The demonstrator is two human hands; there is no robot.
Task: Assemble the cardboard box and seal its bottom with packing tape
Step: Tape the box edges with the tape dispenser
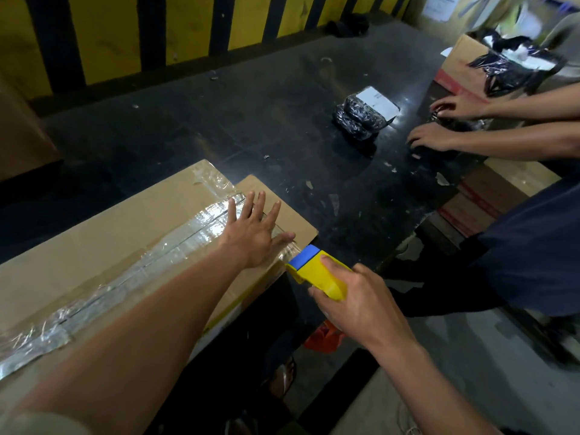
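One brown cardboard box is lying on the black glossy table, closed flaps facing up. One wide strip of clear, wrinkled packing tape is running along the centre seam of the box, from its near-left end to its far-right edge. My left hand is pressing flat on the tape near that far-right edge, all five fingers spread apart and the palm down. My right hand is gripping one yellow plastic tape dispenser with a blue front, fingers wrapped tight around its handle; the blue front is touching the right edge of the box, just beside my left thumb. Beyond the box, well apart from it, one black plastic-wrapped parcel with a white label is resting on the table. To the right of the box, a second person's two hands are working on dark packaging, and one further open cardboard carton holding black bags is standing behind them.
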